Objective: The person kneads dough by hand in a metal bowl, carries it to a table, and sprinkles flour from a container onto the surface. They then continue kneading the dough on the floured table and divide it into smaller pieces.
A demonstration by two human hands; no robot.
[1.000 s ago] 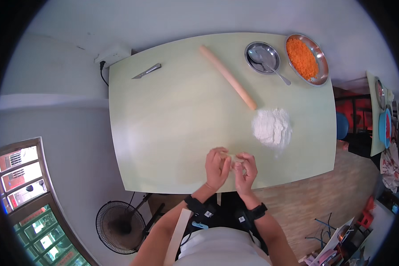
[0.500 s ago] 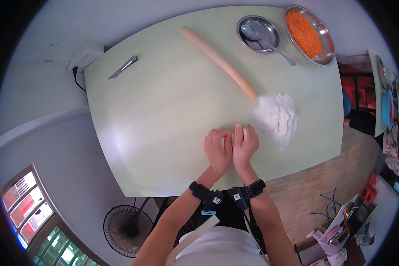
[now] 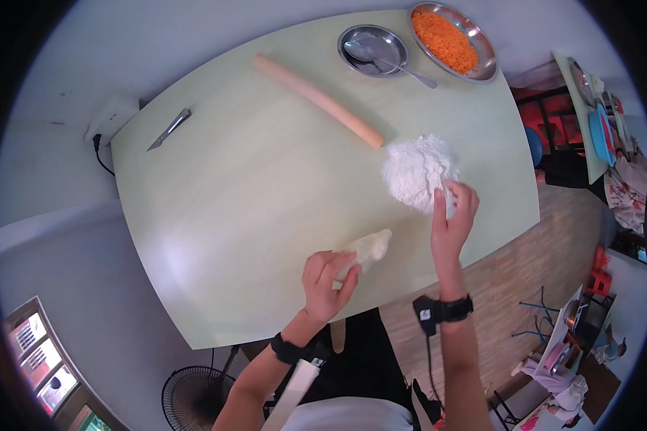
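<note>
A pale, elongated piece of dough [image 3: 370,248] lies slanting above the near edge of the table. My left hand [image 3: 326,281] is closed around its lower left end, thumb on one side and fingers on the other. To the right, a loose heap of white flour [image 3: 417,171] spreads on the table. At the heap's lower right edge is my right hand [image 3: 456,215], its thumb and curled fingers bent toward each other in a loose pinch with flour between them. How much flour they hold is too small to tell.
A wooden rolling pin [image 3: 318,99] points at the flour. Along the far side stand a steel bowl [image 3: 343,59] with a spoon [image 3: 410,73] in it and an oval dish [image 3: 490,63] of shredded orange food. A knife [image 3: 170,129] lies far left. A fan [image 3: 194,402] stands below the table.
My hands were together over the table's near middle and have parted. The left moved down and left with the dough, now in plain sight; the right reached the flour. The whole view shifted.
</note>
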